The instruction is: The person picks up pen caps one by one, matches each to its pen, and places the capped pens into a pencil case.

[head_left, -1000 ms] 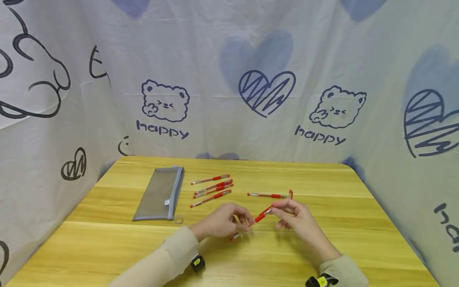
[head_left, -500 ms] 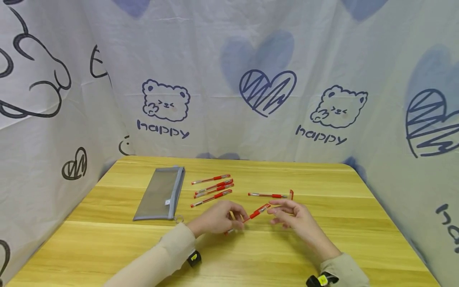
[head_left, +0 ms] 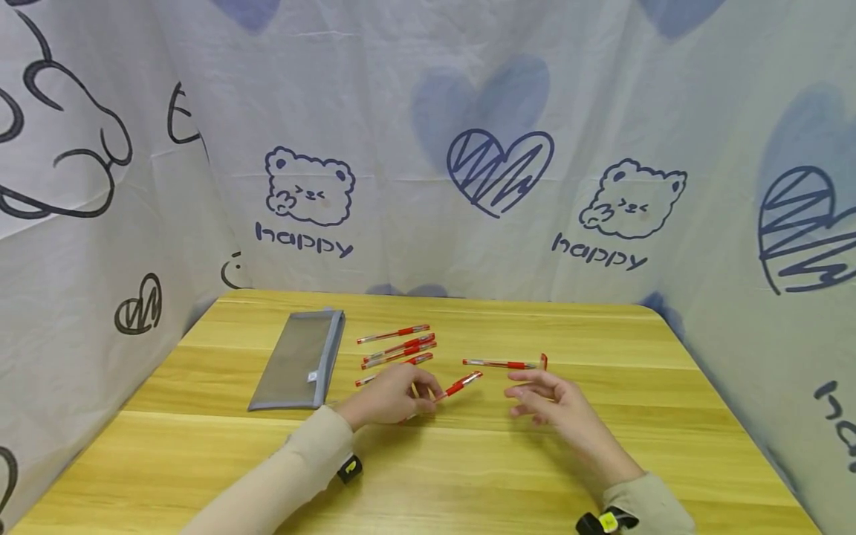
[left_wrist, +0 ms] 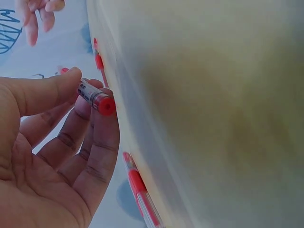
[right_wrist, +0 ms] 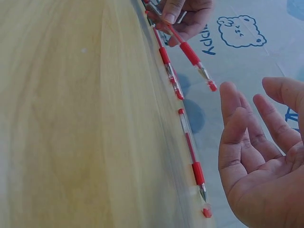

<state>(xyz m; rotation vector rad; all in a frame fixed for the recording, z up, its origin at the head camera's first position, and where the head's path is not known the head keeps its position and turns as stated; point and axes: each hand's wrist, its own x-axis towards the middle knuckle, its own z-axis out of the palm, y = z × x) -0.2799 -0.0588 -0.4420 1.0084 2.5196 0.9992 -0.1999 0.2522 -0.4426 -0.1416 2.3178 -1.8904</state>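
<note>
My left hand (head_left: pixel 391 394) pinches a red gel pen (head_left: pixel 458 386) between thumb and fingers near its rear end. The pen's red grip and capped front end slant up to the right in the head view. In the left wrist view the red end plug (left_wrist: pixel 107 105) faces the camera. My right hand (head_left: pixel 555 405) is off to the right, its fingers loosely bent with nothing in them. Behind it on the table lies another red pen (head_left: pixel 498 364), its metal tip bare. A red cap (head_left: pixel 543 362) sits at that tip.
Several red pens (head_left: pixel 400 334) lie side by side left of centre, the nearest partly behind my left hand. A grey mesh zip pouch (head_left: pixel 294 364) lies flat at the left of the wooden table (head_left: pixel 501 483). Patterned cloth (head_left: pixel 401 223) hangs around the table.
My right fingers have let go of the pen's front end and drawn apart from it. My left hand has carried the pen left and away from me, towards the other pens.
</note>
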